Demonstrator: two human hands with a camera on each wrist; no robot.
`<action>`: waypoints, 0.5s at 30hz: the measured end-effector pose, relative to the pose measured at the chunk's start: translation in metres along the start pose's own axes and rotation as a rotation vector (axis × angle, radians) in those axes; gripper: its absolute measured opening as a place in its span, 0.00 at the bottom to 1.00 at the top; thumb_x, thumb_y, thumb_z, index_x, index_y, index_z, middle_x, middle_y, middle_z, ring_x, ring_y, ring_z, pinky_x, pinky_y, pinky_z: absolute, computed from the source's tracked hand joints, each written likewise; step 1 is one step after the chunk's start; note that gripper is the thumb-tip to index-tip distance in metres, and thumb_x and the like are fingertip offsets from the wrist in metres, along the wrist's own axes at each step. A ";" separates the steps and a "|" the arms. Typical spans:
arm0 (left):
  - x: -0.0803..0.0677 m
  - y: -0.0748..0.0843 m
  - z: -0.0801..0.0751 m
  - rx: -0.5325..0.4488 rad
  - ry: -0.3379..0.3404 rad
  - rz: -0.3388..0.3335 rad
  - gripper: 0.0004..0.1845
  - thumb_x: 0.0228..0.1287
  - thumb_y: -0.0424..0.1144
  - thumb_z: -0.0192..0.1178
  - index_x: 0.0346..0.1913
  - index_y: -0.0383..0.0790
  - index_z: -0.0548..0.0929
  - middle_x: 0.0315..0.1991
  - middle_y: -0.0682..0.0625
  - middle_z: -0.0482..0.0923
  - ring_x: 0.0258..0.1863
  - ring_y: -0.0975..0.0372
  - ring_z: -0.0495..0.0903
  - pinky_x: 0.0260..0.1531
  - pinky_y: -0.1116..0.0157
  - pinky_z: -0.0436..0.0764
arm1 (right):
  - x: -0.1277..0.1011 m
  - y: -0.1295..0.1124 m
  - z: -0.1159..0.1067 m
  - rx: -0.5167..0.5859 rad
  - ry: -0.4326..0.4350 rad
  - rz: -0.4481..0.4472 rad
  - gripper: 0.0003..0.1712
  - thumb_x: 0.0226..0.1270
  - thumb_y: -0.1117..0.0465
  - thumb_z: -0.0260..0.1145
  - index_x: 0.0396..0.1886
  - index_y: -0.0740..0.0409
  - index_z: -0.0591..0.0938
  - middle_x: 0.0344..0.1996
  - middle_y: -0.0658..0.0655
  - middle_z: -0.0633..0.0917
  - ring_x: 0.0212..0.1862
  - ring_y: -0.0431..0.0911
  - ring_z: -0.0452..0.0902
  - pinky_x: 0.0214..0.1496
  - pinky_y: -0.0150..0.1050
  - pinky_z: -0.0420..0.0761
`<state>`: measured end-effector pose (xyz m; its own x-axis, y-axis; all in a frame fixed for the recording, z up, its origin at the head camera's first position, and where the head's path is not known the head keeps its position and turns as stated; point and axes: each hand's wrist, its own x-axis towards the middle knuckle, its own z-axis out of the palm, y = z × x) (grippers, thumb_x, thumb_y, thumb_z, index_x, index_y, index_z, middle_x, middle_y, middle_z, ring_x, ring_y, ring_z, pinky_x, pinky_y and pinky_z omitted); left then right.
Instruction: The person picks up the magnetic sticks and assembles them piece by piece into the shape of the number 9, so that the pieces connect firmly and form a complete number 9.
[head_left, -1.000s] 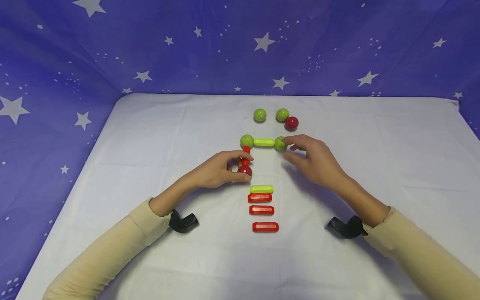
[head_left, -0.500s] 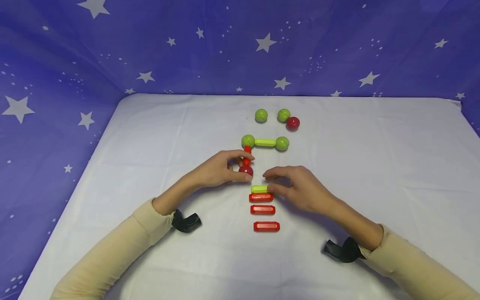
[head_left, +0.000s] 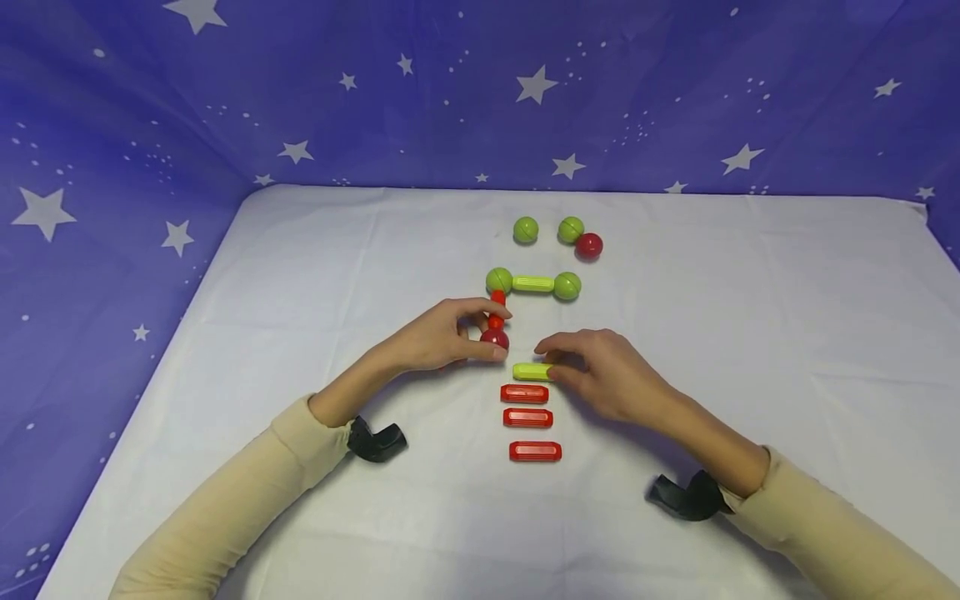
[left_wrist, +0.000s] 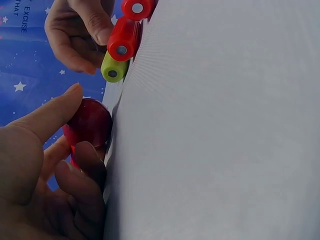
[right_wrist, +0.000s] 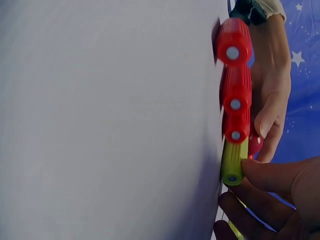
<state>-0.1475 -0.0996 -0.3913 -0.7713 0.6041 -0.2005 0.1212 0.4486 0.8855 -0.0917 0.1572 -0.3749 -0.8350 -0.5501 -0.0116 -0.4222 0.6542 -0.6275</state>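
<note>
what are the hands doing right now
Left hand: pinching the red ball.
Right hand: pinching the green rod.

Right hand point(head_left: 600, 375), earlier at the far green ball point(head_left: 567, 286), now pinches the loose green rod point(head_left: 531, 371); the rod has shifted from the red rods point(head_left: 525, 393) toward the left fingertips point(head_left: 495, 354).

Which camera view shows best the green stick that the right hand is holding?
The head view: the green stick shows nearly its whole length, pinched at one end by the right hand, above three red sticks. The right wrist view shows mostly its round end. The left wrist view shows only its other end, small.
</note>
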 end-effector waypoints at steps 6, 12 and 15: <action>0.001 -0.003 0.000 -0.006 0.002 0.000 0.26 0.57 0.42 0.73 0.59 0.46 0.79 0.41 0.47 0.78 0.18 0.59 0.70 0.19 0.66 0.69 | -0.003 0.008 -0.005 -0.022 0.031 0.027 0.17 0.61 0.71 0.70 0.51 0.61 0.85 0.42 0.53 0.87 0.48 0.50 0.82 0.55 0.53 0.77; 0.001 -0.003 0.001 0.001 0.007 0.008 0.25 0.57 0.42 0.73 0.58 0.46 0.80 0.41 0.48 0.78 0.19 0.59 0.71 0.21 0.66 0.70 | -0.005 0.009 -0.006 -0.027 0.026 0.037 0.18 0.60 0.69 0.72 0.51 0.61 0.85 0.44 0.53 0.87 0.50 0.51 0.81 0.56 0.53 0.76; 0.001 -0.003 0.001 0.002 0.010 0.009 0.25 0.57 0.42 0.73 0.58 0.46 0.80 0.41 0.48 0.78 0.19 0.59 0.71 0.20 0.66 0.69 | -0.004 0.009 -0.005 -0.044 0.014 0.041 0.19 0.58 0.68 0.74 0.50 0.60 0.86 0.42 0.51 0.86 0.48 0.49 0.80 0.55 0.52 0.76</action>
<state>-0.1479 -0.0995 -0.3951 -0.7763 0.6016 -0.1883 0.1294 0.4443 0.8865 -0.0936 0.1679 -0.3761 -0.8567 -0.5151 -0.0256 -0.4023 0.6985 -0.5918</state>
